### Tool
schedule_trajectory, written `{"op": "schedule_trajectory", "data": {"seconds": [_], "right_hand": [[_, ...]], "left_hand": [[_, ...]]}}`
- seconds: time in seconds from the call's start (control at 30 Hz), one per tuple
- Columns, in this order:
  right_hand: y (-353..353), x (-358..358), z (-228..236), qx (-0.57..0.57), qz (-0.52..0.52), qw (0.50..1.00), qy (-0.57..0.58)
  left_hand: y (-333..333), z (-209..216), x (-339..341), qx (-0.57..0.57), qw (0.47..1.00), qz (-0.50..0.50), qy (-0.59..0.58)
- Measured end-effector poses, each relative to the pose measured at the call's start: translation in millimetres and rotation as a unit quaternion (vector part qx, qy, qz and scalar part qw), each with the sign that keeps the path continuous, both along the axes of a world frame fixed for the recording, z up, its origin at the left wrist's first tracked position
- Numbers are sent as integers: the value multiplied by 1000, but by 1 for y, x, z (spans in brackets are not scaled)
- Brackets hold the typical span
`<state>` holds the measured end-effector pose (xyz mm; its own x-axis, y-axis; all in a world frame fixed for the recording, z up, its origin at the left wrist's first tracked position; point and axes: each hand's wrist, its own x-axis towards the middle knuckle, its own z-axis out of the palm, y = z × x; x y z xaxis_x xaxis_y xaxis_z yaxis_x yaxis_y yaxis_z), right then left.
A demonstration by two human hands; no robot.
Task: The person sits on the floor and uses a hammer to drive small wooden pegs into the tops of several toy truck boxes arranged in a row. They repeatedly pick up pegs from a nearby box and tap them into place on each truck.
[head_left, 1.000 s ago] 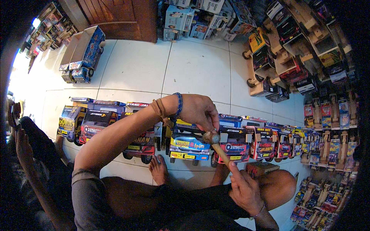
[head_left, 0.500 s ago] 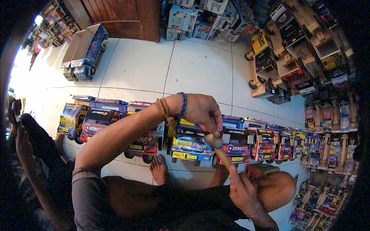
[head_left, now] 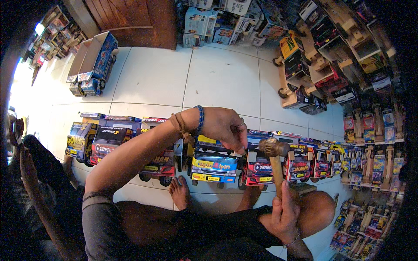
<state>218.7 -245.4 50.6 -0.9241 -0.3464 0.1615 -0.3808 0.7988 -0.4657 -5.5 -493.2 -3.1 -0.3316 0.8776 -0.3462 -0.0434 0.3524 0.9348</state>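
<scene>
A row of toy trucks runs across the floor in front of me. My left hand (head_left: 224, 128) reaches over it, thumb and fingers pinched at the side of a black-and-red toy truck (head_left: 259, 168); whatever is between the fingertips is too small to make out. Just left of that pinch stands a blue-and-yellow toy truck (head_left: 213, 167). My right hand (head_left: 283, 217) is closed round the wooden handle of a hammer (head_left: 276, 148). The hammer's worn metal head is raised over the row, to the right of my left fingertips and apart from them.
A larger blue toy truck (head_left: 93, 63) with an open bed stands at the far left. Stacked wooden toy trucks (head_left: 300, 69) fill the right side, and printed boxes (head_left: 200, 24) sit by a brown wooden door (head_left: 135, 21). Another person's arm (head_left: 39, 191) shows at the left.
The hammer head has lifted away from my left fingertips and swung to the right. My left hand keeps its pinch at the same truck.
</scene>
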Motion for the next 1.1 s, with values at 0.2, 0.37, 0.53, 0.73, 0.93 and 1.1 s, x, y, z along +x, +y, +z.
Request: {"op": "schedule_trajectory", "data": {"seconds": [0.2,0.37,0.53,0.73,0.93,1.1], "right_hand": [[20,12,9,72,-170,981,62],[58,13,34,-90,-348,893,272],[119,28,99,-322,-425,802,270],[216,114,150,-480,-447,715,242],[314,229,101,-343,-661,667,31],[323,284,-42,-78,-730,670,-110]], "left_hand": [[-1,1,-3,-4,999,-34,22],[-2,2,-3,11,999,5,-51],[-4,16,-2,-72,995,60,-29],[-1,36,6,-116,986,121,26],[1,52,5,-144,982,103,61],[11,52,7,-157,981,14,117]]}}
